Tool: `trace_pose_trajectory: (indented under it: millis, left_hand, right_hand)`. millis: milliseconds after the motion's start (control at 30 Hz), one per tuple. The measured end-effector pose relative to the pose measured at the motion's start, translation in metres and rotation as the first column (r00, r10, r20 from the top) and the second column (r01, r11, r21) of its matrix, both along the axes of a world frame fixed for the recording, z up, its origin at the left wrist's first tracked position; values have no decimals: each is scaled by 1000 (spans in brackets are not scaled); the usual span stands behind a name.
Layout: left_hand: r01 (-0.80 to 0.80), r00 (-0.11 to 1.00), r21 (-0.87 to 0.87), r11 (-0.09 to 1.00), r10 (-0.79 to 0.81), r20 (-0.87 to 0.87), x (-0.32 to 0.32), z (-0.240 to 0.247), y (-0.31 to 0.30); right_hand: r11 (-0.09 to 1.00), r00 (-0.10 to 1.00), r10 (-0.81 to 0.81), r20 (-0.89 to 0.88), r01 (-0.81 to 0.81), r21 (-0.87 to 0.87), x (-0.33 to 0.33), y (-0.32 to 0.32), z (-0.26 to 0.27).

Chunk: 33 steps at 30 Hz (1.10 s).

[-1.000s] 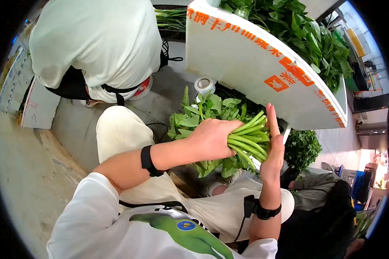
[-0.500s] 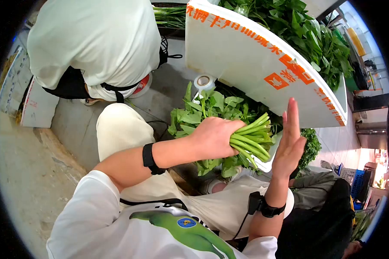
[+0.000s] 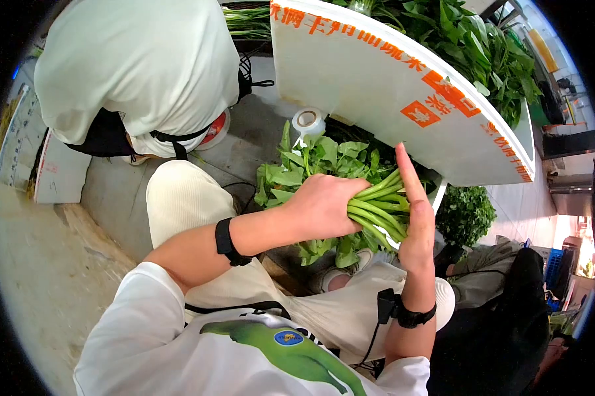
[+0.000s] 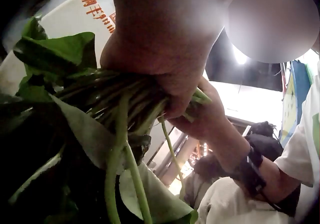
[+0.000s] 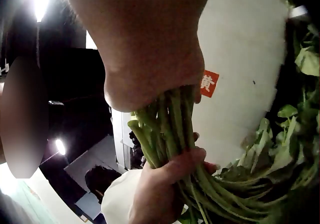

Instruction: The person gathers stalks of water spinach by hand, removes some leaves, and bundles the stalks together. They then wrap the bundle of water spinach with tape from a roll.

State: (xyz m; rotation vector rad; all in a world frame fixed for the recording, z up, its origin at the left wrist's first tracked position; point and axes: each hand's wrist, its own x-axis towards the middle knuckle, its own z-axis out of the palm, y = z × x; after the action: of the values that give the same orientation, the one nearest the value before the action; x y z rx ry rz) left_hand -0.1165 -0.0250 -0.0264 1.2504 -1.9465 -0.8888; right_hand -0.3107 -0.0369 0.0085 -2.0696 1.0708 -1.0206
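My left hand [image 3: 320, 208] grips a bunch of leafy green vegetable stems [image 3: 378, 210], its fingers curled round them near the cut ends. The broad leaves [image 3: 330, 158] spread out beyond that hand, over my lap. At the cut ends stands my right hand [image 3: 416, 221], palm flat against them with straight fingers. In the right wrist view the right palm [image 5: 150, 69] covers the stem tips, and the left hand [image 5: 162, 184] holds the stems [image 5: 170, 119] below it. Several stems and leaves [image 4: 70, 51] hang beneath the left hand in the left wrist view.
A large white foam box [image 3: 350, 72] with orange lettering stands ahead, heaped with leafy greens [image 3: 469, 59]. A roll of clear film [image 3: 308, 121] is beside it. Another person in a white shirt [image 3: 139, 66] crouches at left. More greens [image 3: 466, 214] lie to the right.
My right hand drew away to the right from the stem ends half a second ago and is now back against them. The left hand keeps its grip, nearly still.
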Motion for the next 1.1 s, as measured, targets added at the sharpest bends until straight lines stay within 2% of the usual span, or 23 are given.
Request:
trace_pose_trajectory:
  millis: [167, 267, 300, 333, 433, 533, 600, 633, 667, 733, 767, 833, 867, 933, 1000, 1067, 1100]
  left_hand:
    - [22, 999, 16, 1000, -22, 30, 2, -1, -2]
    - [22, 999, 33, 999, -23, 36, 1, 1, -1]
    - [15, 999, 26, 1000, -16, 34, 1, 0, -2]
    - [7, 999, 19, 1000, -7, 32, 1, -1, -2]
    - [-17, 1000, -19, 1000, 17, -8, 0, 0, 0]
    - [-14, 1000, 44, 999, 15, -11, 0, 2, 0]
    - [-3, 1000, 63, 998, 4, -8, 0, 3, 0]
    - [-8, 1000, 80, 997, 8, -6, 1, 4, 0]
    - [-2, 1000, 78, 997, 2, -2, 3, 6, 1]
    - [-51, 999, 67, 996, 51, 0, 6, 13, 1]
    - [-61, 998, 84, 995, 61, 5, 9, 17, 2]
    - [-85, 996, 101, 991, 84, 14, 14, 24, 4]
    - [-114, 993, 120, 986, 113, 17, 17, 27, 4]
    - [-134, 991, 85, 987, 136, -10, 25, 31, 5]
    - [-182, 983, 65, 981, 183, -14, 33, 34, 7]
    - [-213, 977, 73, 974, 214, -18, 41, 39, 11]
    - [-241, 970, 73, 968, 242, -5, 45, 39, 13]
  right_hand:
    - [996, 998, -56, 42, 59, -67, -18, -5, 1]
    - [998, 990, 21, -136, -29, -59, -9, -3, 7]
    - [984, 983, 66, -174, -94, -154, -6, -6, -1]
    - [997, 996, 66, -57, -68, -29, -2, -2, -10]
    - [997, 993, 67, -94, -63, 39, -1, 1, 0]
    - [992, 999, 52, -15, -50, 114, 4, 4, 3]
    - [983, 975, 33, 220, -71, 167, 1, 1, -5]
    - [989, 950, 3, 311, -48, 138, 0, -1, -3]
    - [1000, 919, 15, 395, -10, -16, -8, -13, -18]
    - [988, 804, -154, 575, 136, 74, -16, -22, -14]
    - [988, 800, -154, 579, 138, 72, -19, -24, -11]
    - [919, 783, -370, 500, 228, 323, -25, -26, -5]
    - [920, 780, -368, 506, 226, 321, -28, -27, -7]
    - [927, 860, -326, 393, 207, 313, -27, -31, -18]
    - [934, 856, -286, 431, 149, 325, -20, -32, -22]
    - [965, 915, -184, 360, 97, 245, -11, -31, -24]
    - [964, 914, -194, 355, 110, 244, -4, -30, -22]
